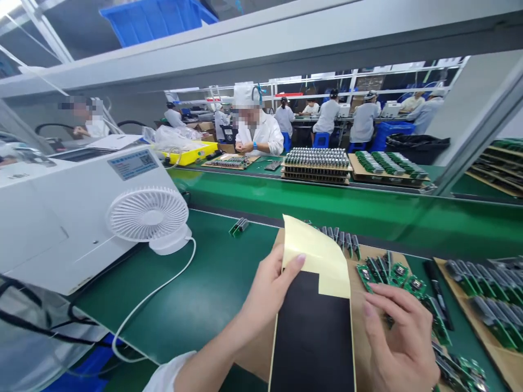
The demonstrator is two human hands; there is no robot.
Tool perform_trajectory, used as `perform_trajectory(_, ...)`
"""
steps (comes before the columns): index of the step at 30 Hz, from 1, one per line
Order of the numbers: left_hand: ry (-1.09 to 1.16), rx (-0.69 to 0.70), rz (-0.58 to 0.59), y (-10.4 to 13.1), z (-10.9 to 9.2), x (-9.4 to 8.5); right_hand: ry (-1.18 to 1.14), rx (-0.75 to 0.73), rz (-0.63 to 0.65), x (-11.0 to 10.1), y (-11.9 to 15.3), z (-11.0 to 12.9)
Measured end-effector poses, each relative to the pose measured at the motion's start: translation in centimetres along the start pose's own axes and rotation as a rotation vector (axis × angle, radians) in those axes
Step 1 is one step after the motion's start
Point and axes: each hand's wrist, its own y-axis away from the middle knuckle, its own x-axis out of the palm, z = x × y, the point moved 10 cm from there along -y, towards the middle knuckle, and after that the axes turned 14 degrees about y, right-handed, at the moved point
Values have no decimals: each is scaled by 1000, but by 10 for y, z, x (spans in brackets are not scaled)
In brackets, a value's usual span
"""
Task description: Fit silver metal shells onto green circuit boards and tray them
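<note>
My left hand [272, 280] grips a sheet of black adhesive labels [316, 332] by its upper left edge, thumb on the front. The pale yellow backing paper [312, 247] is bare across the top and curls over; the black part begins below in a stepped edge. Just right of the sheet is my right hand [400, 332], its fingers bent and slightly apart. I see nothing between its thumb and fingertips. Behind and beside it lie several green circuit boards [398, 274] with grey parts, on a brown board [261, 348].
A white fan [149, 218] with a cable stands left, before a large white machine [73, 218]. One small board assembly [239, 226] lies on the green mat. A black pen [439, 294] and a loaded board tray [490, 326] are right. A co-worker [257, 130] sits across the bench.
</note>
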Motion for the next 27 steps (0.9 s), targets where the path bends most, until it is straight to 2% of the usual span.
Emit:
perform_trajectory(4,112,-23,43,-17,40,20,143,-208,73,18,-5,10)
perform_trajectory(8,190,-142,33,-13,63,22,157,-240,157,35,-5,7)
perform_trajectory(10,158,-152,40,-11,64,20,166,-253,184,39,-4,8)
perform_trajectory(18,-44,-50,48,-7,60,16,181,-230,197,38,-4,9)
perform_trajectory(27,-12,-91,-45,-6,63,11,160,-232,182,37,-1,12)
